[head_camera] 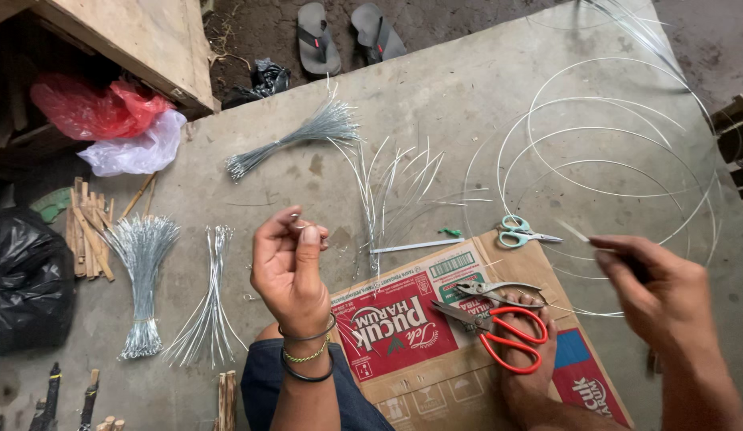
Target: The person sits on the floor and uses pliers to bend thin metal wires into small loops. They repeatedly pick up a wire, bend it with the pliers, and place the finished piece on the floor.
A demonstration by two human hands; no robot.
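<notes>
Wire, thin and silvery (301, 224), sits pinched between thumb and fingertips of the left hand (290, 267), bent into a small loop at the top; this hand is raised above the knee. The right hand (655, 291) is closed around a dark-handled tool with a pale tip (575, 232), held out over the grey concrete floor (435, 104). Judging from this, a short piece is being shaped or twisted by hand, and the next move calls for a steady pinch on the loop while the tool comes across to it.

Just below lie orange-handled scissors (511, 339) and grey metal pliers (499, 291) on a flattened brown-and-red cardboard box (403, 351), with a bare foot beneath the scissors. Small teal-handled scissors (519, 233) rest at the cardboard's edge. Further out are bundles of cut silvery wire (140, 275) and large loose wire coils (619, 152).
</notes>
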